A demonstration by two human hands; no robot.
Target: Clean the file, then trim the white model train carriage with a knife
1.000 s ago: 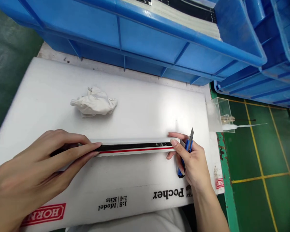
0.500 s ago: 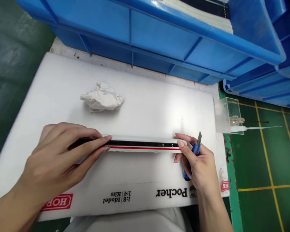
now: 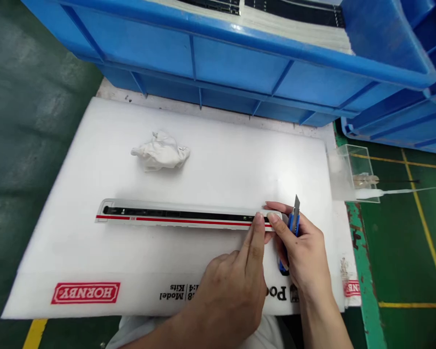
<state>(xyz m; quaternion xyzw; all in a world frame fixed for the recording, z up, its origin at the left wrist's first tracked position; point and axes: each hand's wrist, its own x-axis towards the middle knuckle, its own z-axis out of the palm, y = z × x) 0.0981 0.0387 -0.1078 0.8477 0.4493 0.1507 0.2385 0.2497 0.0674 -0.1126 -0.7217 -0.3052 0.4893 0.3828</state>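
A long white model train carriage [image 3: 189, 219] with a black window strip and a red stripe lies lengthwise across the white foam sheet. My right hand [image 3: 301, 237] grips its right end between thumb and fingers. In the same hand a blue utility knife [image 3: 294, 223] is tucked, its blade out and pointing up and away. My left hand [image 3: 236, 281] reaches across from below, index and middle fingers stretched out side by side, their tips touching the window strip near the right end. Its thumb is hidden. The left end of the carriage is uncovered.
A crumpled white cloth [image 3: 162, 152] lies on the foam sheet [image 3: 105, 252] beyond the carriage. Blue crates [image 3: 232, 63] stand along the back, one holding black-and-white pieces. At the right edge, a clear plastic box [image 3: 356, 169] holds thin tools. Green floor with yellow lines shows beside the table.
My left hand has moved right along the carriage, from its left part to the right end, uncovering the left end. My right hand keeps its grip. The view has shifted slightly.
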